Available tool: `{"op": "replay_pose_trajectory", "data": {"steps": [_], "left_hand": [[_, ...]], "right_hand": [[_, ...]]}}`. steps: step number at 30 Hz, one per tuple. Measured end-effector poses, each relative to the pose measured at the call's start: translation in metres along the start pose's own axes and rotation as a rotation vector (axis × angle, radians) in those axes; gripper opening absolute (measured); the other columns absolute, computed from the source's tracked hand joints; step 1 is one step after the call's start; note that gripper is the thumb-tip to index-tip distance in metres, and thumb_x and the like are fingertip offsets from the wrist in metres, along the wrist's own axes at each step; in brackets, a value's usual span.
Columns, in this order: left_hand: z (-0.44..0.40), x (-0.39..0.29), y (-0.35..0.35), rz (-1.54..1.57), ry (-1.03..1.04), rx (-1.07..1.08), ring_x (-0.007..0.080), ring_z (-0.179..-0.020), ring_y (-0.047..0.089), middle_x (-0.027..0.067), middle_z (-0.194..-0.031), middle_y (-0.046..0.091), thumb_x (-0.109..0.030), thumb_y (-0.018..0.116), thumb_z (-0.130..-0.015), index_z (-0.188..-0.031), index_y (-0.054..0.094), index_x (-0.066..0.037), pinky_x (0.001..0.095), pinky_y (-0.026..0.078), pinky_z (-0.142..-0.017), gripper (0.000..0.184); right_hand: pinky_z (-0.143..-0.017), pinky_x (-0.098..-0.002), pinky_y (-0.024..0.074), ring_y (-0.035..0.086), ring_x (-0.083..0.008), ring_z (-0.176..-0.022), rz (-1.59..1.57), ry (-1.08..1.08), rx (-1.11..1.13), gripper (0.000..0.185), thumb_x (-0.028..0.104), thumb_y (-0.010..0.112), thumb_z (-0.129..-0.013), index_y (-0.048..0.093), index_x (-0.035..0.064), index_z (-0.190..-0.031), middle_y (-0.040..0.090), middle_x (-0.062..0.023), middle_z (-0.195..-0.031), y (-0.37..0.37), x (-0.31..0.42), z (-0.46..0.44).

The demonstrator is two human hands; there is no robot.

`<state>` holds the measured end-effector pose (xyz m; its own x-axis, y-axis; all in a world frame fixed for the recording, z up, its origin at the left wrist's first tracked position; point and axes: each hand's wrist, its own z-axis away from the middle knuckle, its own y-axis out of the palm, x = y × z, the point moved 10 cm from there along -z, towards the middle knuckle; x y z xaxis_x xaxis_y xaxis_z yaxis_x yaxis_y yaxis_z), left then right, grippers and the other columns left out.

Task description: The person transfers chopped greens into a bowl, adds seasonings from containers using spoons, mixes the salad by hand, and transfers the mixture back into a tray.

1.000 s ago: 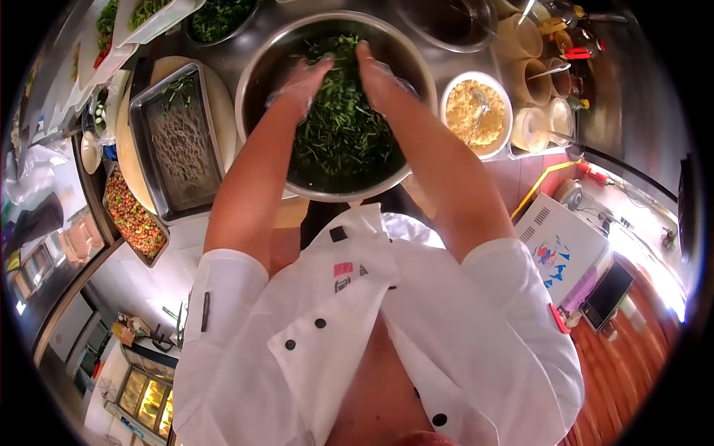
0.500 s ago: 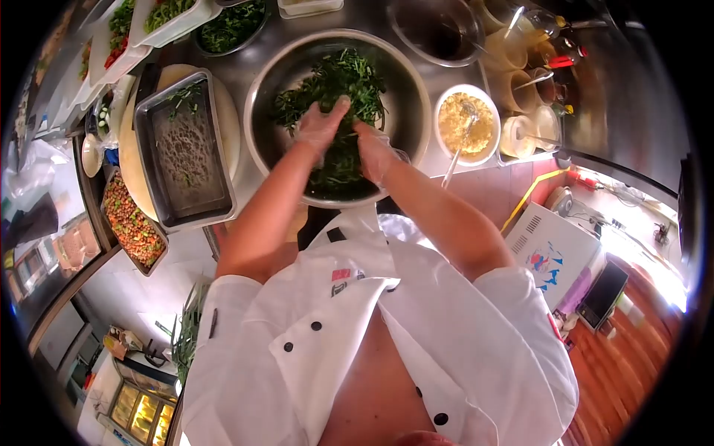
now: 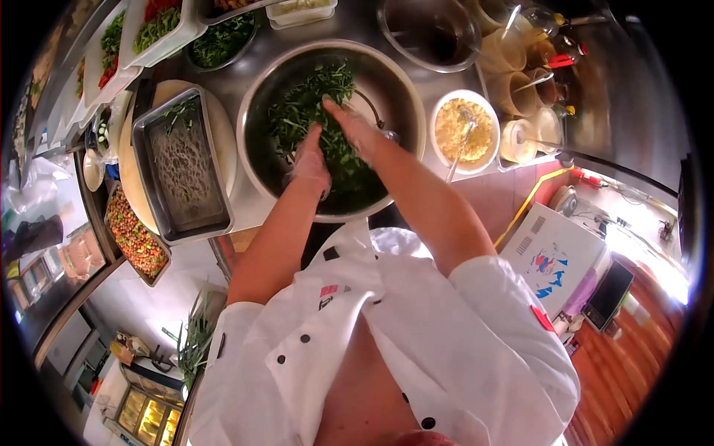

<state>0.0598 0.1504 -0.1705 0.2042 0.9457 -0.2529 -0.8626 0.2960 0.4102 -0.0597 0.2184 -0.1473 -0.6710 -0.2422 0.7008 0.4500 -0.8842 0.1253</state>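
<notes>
A large steel bowl [image 3: 405, 97] holds long, chopped leafy greens [image 3: 309, 104], heaped on its left and near sides. Both my hands wear clear plastic gloves and are inside the bowl. My left hand [image 3: 307, 162] is at the near left, thumb up, its other fingers sunk in the greens and curled around some. My right hand [image 3: 355, 135] reaches across the middle, a finger pointing to the far left and the rest pressed into the greens. Leaves are gathered between the two hands, and the fingertips are mostly hidden.
On the left, a steel tray [image 3: 182, 175] with leaf scraps lies on a round board [image 3: 128, 160]. To the right stand a white bowl of yellow crumbly food [image 3: 465, 132] with a spoon, seasoning tubs [image 3: 515, 141] and a dark pot [image 3: 431, 33]. Vegetable trays [image 3: 156, 33] line the back left.
My right hand has moved up and left over the greens, while my left hand has drawn back towards me. The greens have shifted left, baring more of the bowl's right side. The view has tilted slightly.
</notes>
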Motion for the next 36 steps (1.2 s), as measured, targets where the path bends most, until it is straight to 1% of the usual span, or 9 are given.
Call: {"op": "replay_pose_trajectory", "data": {"steps": [8, 11, 15, 16, 21, 23, 28, 32, 36], "left_hand": [[0.063, -0.083, 0.062, -0.814, 0.541, -0.025, 0.0263, -0.108, 0.065, 0.0130, -0.121, 0.070, -0.020, 0.061, -0.102, -0.133, 0.062, -0.001, 0.0392, 0.051, -0.093, 0.036], [0.078, -0.105, 0.073, -0.899, 0.531, -0.064, 0.0257, -0.108, 0.065, 0.0164, -0.119, 0.071, -0.037, 0.066, -0.099, -0.128, 0.064, 0.006, 0.0376, 0.049, -0.096, 0.052], [0.043, -0.141, 0.037, -1.100, 0.451, -0.053, 0.0283, -0.112, 0.065, 0.0204, -0.126, 0.068, -0.060, 0.074, -0.088, -0.135, 0.057, 0.009, 0.0356, 0.048, -0.100, 0.085], [0.048, -0.144, 0.049, -1.127, 0.454, 0.045, 0.0299, -0.113, 0.065, 0.0195, -0.127, 0.068, -0.060, 0.076, -0.086, -0.140, 0.054, 0.007, 0.0347, 0.048, -0.100, 0.089], [0.014, -0.121, 0.076, -1.019, 0.433, 0.002, 0.0381, -0.144, 0.040, 0.0229, -0.161, 0.035, -0.062, 0.079, -0.081, -0.163, 0.018, -0.002, 0.0477, 0.035, -0.116, 0.118], [0.002, -0.112, 0.092, -1.201, 0.496, -0.058, 0.0396, -0.148, 0.036, 0.0233, -0.164, 0.031, -0.070, 0.071, -0.083, -0.166, 0.011, -0.008, 0.0469, 0.029, -0.121, 0.119], [0.022, -0.119, 0.120, -1.431, 0.471, 0.018, 0.0405, -0.141, 0.047, 0.0301, -0.152, 0.048, -0.079, 0.048, -0.091, -0.155, 0.035, 0.004, 0.0459, 0.036, -0.116, 0.106], [0.050, -0.136, 0.110, -1.438, 0.389, -0.164, 0.0395, -0.140, 0.048, 0.0326, -0.149, 0.048, -0.082, 0.042, -0.093, -0.147, 0.045, 0.012, 0.0443, 0.036, -0.115, 0.109], [-0.004, -0.149, 0.089, -1.322, 0.463, 0.307, 0.0362, -0.142, 0.045, 0.0213, -0.157, 0.046, -0.077, 0.052, -0.092, -0.155, 0.038, 0.004, 0.0406, 0.027, -0.120, 0.104]], "right_hand": [[-0.111, -0.0346, 0.0427, 0.056, -0.0305, -0.133, 0.305, -0.129, 0.058, 0.118, 0.061, 0.087, -0.074, 0.032, -0.0055, -0.154, 0.057, -0.0227, -0.144, 0.000, 0.077, 0.090], [-0.111, -0.0376, 0.0418, 0.056, -0.0345, -0.133, 0.713, 0.044, 0.012, 0.121, 0.089, 0.060, -0.077, 0.050, -0.0143, -0.140, 0.059, -0.0275, -0.140, -0.024, 0.052, 0.074], [-0.119, -0.0416, 0.0323, 0.042, -0.0378, -0.147, 0.826, 0.019, -0.079, 0.140, 0.103, 0.027, -0.075, 0.038, -0.0149, -0.150, 0.045, -0.0329, -0.152, -0.062, 0.075, 0.059], [-0.126, -0.0414, 0.0190, 0.022, -0.0331, -0.157, 0.705, 0.144, -0.046, 0.130, 0.102, 0.025, -0.077, 0.029, 0.0021, -0.161, 0.029, -0.0304, -0.163, -0.065, 0.096, 0.078], [-0.114, -0.0413, 0.0357, 0.049, -0.0263, -0.134, 0.158, 0.235, -0.142, 0.116, 0.093, 0.051, -0.080, 0.047, 0.0025, -0.153, 0.052, -0.0212, -0.150, -0.047, 0.053, 0.013], [-0.118, -0.0486, 0.0311, 0.036, -0.0367, -0.148, 0.282, 0.177, 0.013, 0.126, 0.097, 0.045, -0.077, 0.040, -0.0021, -0.156, 0.036, -0.0262, -0.162, -0.012, 0.053, 0.016], [-0.115, -0.0450, 0.0369, 0.049, -0.0403, -0.138, 0.456, 0.104, -0.038, 0.136, 0.101, 0.044, -0.072, 0.043, -0.0112, -0.150, 0.050, -0.0328, -0.148, -0.010, 0.062, 0.049], [-0.115, -0.0457, 0.0364, 0.050, -0.0399, -0.139, 0.661, 0.085, -0.118, 0.134, 0.101, 0.021, -0.079, 0.046, -0.0120, -0.147, 0.053, -0.0350, -0.143, -0.038, 0.085, 0.053], [-0.119, -0.0458, 0.0321, 0.042, -0.0378, -0.146, 0.794, 0.035, -0.171, 0.127, 0.097, 0.013, -0.083, 0.045, -0.0056, -0.150, 0.045, -0.0276, -0.155, -0.072, 0.117, 0.041]]}}
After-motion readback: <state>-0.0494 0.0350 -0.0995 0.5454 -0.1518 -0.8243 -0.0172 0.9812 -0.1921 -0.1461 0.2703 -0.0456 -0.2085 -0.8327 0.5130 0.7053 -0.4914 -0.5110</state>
